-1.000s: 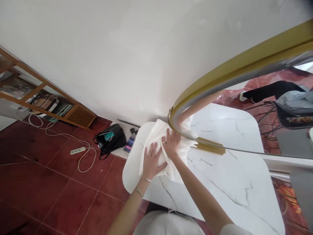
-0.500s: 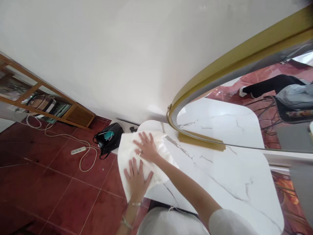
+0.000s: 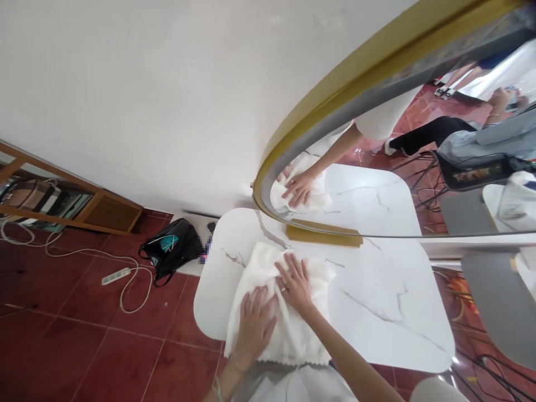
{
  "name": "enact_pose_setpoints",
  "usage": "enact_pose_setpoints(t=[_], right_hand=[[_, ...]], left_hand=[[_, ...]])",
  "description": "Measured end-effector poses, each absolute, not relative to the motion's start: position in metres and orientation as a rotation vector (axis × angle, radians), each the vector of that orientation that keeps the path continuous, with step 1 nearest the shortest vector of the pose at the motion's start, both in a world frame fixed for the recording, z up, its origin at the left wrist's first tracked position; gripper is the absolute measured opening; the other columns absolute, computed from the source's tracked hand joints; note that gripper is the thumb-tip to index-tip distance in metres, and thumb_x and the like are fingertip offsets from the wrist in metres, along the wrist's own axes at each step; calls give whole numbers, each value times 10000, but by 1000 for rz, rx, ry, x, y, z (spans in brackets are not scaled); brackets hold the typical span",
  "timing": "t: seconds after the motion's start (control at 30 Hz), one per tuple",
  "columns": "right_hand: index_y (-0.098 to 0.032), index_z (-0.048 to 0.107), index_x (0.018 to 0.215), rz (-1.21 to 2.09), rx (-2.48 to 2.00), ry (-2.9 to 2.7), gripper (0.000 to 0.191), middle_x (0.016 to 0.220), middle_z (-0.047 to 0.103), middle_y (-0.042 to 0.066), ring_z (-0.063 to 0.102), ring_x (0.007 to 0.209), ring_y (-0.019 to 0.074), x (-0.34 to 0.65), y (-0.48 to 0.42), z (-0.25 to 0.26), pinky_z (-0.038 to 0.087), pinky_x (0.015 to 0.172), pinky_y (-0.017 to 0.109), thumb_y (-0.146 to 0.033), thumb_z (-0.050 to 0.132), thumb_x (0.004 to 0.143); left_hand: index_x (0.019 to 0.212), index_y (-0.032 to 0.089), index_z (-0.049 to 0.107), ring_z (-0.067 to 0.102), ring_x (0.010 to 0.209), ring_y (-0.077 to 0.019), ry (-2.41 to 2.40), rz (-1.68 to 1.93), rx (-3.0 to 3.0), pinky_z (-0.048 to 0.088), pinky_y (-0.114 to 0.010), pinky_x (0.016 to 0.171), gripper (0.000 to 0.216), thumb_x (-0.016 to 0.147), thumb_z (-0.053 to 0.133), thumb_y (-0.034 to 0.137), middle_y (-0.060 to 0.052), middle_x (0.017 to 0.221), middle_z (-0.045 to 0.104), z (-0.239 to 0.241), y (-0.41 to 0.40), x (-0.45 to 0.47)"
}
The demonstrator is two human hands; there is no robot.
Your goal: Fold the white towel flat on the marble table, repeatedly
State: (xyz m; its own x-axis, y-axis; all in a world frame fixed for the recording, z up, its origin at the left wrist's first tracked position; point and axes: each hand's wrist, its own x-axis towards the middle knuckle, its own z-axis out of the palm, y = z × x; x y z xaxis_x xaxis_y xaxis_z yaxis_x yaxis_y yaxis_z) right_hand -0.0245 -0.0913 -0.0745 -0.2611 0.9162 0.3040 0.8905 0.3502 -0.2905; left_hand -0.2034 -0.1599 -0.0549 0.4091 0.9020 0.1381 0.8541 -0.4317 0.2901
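A white cloth [image 3: 293, 335] lies spread on the white marble-patterned table [image 3: 377, 301], reaching over its near edge. My left hand [image 3: 254, 326] rests flat on the cloth, fingers apart. Just beside it my right hand [image 3: 295, 282], with a ring, also presses flat on the cloth with spread fingers. A large gold-framed mirror [image 3: 335, 84] stands on the table's far side against the wall and reflects a hand on the cloth.
A black bag [image 3: 171, 251] and a power strip [image 3: 115, 275] with cables lie on the red tiled floor at left. A wooden shelf [image 3: 71, 201] runs along the wall. The mirror reflects a seated person and chairs.
Both hands and the cloth slid from the table's far left corner back toward the near edge and a little to the right. The view shifted, showing more of the mirror.
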Motion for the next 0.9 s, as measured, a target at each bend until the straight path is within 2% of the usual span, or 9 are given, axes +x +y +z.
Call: enact_pose_setpoints(t=[0.1,0.2,0.33,0.47,0.57,0.67,0.73,0.9], right_hand=[[-210,529,1330,40,-1615,-2168,389,1456,445,107,251,1436,250,-16,-60,-75,315,1115,469,-249,446,952],[-153,555,1295,12,-1575,-2158,374,1404,512,92,304,1410,229,-19,-21,-75,331,1112,423,-223,404,960],[-138,571,1271,6,-1593,-2120,375,1365,553,75,376,1357,227,-25,8,-75,358,1079,412,-197,363,965],[-152,546,1308,21,-1586,-2080,387,1395,514,107,347,1369,243,-26,-18,-76,355,1082,426,-223,391,961],[-173,501,1359,110,-1501,-2184,438,1486,389,131,269,1411,282,-22,-69,-71,315,1108,485,-296,439,943],[-166,393,1446,273,-1349,-2423,670,1559,234,150,175,1438,357,-13,-124,-64,271,1117,553,-517,500,885],[-166,312,1491,329,-1283,-2538,828,1574,187,151,130,1443,388,-5,-151,-60,253,1113,582,-647,493,841],[-215,266,1509,290,-1327,-2562,806,1578,200,98,126,1456,342,25,-174,-60,232,1131,550,-669,439,866]], left_hand=[[1351,215,528,478,1256,-280,1739,467,2358,341,-461,1053,421,964,395,315,-138,1342,554,-57,-97,-186],[1347,169,527,363,1366,-323,1790,504,2339,326,-503,1075,437,965,393,334,-182,1451,433,-61,-41,-172],[1382,115,472,197,1456,-306,1717,544,2383,246,-498,1148,473,956,404,310,-179,1540,296,-64,-8,-167],[1420,170,433,197,1459,-292,1775,500,2374,224,-494,1156,491,955,417,326,-142,1554,279,-61,-33,-174],[1443,188,400,203,1457,-288,1869,489,2344,235,-487,1149,505,954,420,313,-136,1555,277,-58,-78,-180],[1462,190,367,217,1452,-292,1956,471,2304,255,-486,1137,528,951,432,303,-139,1555,277,-57,-127,-183],[1469,193,354,226,1449,-295,2003,453,2288,266,-487,1130,538,949,441,300,-141,1553,284,-58,-151,-179],[1483,191,322,218,1450,-307,2054,420,2289,272,-507,1126,558,947,444,290,-152,1555,271,-60,-167,-146]])
